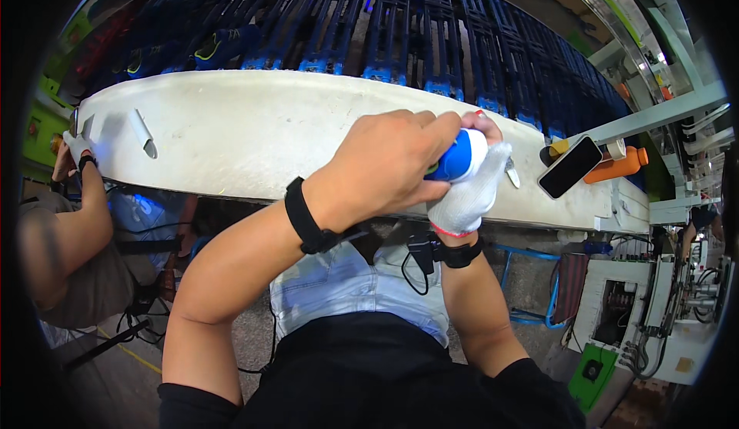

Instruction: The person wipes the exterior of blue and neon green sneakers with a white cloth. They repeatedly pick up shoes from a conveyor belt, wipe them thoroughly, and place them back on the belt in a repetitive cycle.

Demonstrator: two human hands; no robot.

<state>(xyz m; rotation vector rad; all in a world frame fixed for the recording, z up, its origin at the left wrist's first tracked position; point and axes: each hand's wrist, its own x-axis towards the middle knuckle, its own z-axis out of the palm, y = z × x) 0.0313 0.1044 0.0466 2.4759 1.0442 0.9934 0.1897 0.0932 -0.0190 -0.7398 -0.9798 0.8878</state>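
Observation:
My bare left hand (389, 156) is closed around a small blue shoe (456, 156) with a white sole and a thin green line. My right hand (468, 198), in a white knitted glove with a red cuff edge and bare fingertips, grips the same shoe from the other side. Both hands hold it just over the pale worktop (285, 136), and they hide most of it. A small red bit (480, 113) shows at the right fingertips; I cannot tell what it is. Beside the glove, a short silvery blade-like piece (512, 173) lies on the worktop.
A dark phone (570, 167) leans by an orange bottle (618, 165) at the right. A white-handled tool (143, 132) lies at the left. Behind the worktop run blue racks (385, 36) with dark shoes (223, 44). A co-worker's gloved hand (75, 146) is at the far left.

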